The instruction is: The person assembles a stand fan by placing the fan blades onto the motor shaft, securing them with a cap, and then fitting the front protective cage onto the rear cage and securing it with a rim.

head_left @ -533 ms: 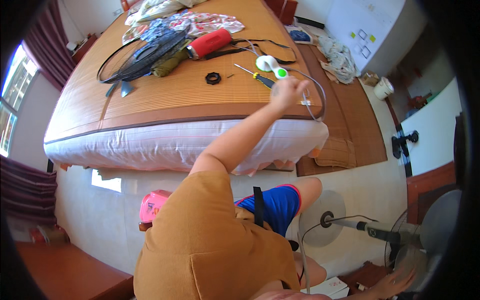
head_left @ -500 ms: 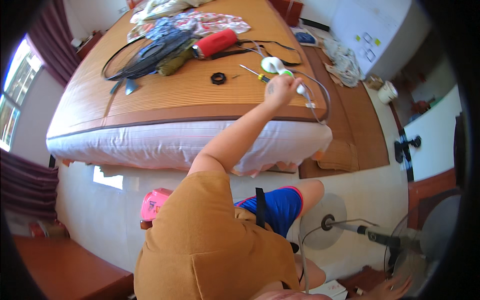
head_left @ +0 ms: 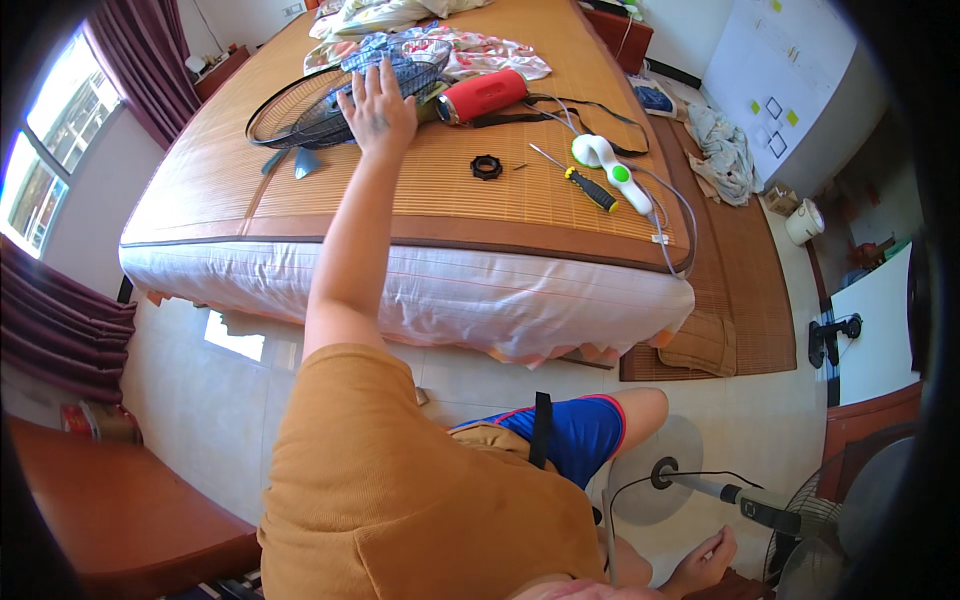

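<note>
My left hand [head_left: 380, 115] reaches over the bed with fingers spread at the black wire fan guard [head_left: 275, 115]; whether it touches is unclear. Grey-blue fan blades [head_left: 306, 165] show beneath the guard. A red cylinder [head_left: 485, 95] lies to its right. Nearer the bed's edge are a black ring [head_left: 486, 167], a yellow-black screwdriver [head_left: 592, 190] and a white device with a green button [head_left: 597, 152] on a grey cord. At lower right my right hand [head_left: 705, 560], fingers curled together, is beside the standing fan's pole [head_left: 760, 508]; anything in it is too small to make out.
The mat-covered bed [head_left: 470, 225] carries rumpled bedding [head_left: 480, 50]. A dark red wooden bench [head_left: 120, 510] is at lower left. A brown floor mat [head_left: 765, 300], a white bucket [head_left: 805, 222] and a cloth pile [head_left: 725, 160] line the right side.
My left hand has moved left from the white device to the fan guard, opening its fingers. My right hand has moved left from the fan and its fingers have curled.
</note>
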### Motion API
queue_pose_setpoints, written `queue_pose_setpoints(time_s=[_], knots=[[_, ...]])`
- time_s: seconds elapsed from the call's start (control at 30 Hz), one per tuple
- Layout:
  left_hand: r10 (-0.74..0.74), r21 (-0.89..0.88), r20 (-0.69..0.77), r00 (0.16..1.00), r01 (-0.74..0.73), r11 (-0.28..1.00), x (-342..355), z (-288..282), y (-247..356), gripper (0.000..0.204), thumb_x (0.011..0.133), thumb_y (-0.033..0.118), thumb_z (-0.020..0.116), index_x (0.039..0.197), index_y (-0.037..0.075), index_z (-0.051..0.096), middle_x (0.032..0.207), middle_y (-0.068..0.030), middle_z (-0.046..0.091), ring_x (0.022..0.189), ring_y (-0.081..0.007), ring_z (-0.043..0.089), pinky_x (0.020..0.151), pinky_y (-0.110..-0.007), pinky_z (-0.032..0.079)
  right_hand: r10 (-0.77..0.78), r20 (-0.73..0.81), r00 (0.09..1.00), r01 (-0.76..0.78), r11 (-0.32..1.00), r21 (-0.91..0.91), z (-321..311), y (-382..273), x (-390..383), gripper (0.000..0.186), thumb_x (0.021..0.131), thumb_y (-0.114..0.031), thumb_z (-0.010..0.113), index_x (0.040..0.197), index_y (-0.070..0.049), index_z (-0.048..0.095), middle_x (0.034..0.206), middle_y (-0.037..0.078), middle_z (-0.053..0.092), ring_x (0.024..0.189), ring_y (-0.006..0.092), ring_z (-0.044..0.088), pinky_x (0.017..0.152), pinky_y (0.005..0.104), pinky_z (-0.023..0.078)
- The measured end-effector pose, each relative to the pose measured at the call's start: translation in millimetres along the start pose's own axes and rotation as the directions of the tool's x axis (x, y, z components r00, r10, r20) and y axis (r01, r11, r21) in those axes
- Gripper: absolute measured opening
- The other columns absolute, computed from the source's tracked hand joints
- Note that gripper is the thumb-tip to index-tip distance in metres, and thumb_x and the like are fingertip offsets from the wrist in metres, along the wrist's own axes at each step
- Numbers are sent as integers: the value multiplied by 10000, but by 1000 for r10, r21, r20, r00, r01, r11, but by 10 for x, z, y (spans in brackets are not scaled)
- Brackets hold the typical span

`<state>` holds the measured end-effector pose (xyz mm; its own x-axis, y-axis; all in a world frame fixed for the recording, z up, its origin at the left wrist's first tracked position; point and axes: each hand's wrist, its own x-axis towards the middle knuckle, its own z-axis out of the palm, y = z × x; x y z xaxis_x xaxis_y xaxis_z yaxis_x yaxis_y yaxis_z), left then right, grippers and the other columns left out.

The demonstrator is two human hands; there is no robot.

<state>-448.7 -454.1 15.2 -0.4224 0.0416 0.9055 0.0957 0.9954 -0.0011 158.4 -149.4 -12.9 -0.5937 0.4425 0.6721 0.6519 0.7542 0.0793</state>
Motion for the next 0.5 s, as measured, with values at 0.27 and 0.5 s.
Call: queue_pose_setpoints(time_s=[0.27,0.5], knots=[[37,-133,399,916,18,991,-257,165,-292,197,756,310,625,783,116,613,811,-32,615,805,-241,603,690,-385,449,203,261,944,-255,950,183,405,288,-572,161,862,-100,522,988,-25,589,917,131,598,764,278,589,628,341,470],[-57,-370,-110,992,12,929,232,-624,-448,220,748,299,651,679,115,553,726,-2,563,752,-220,550,706,-356,398,105,202,974,-151,962,227,192,99,-330,107,832,-16,517,913,-12,588,840,132,587,700,303,571,575,340,449]])
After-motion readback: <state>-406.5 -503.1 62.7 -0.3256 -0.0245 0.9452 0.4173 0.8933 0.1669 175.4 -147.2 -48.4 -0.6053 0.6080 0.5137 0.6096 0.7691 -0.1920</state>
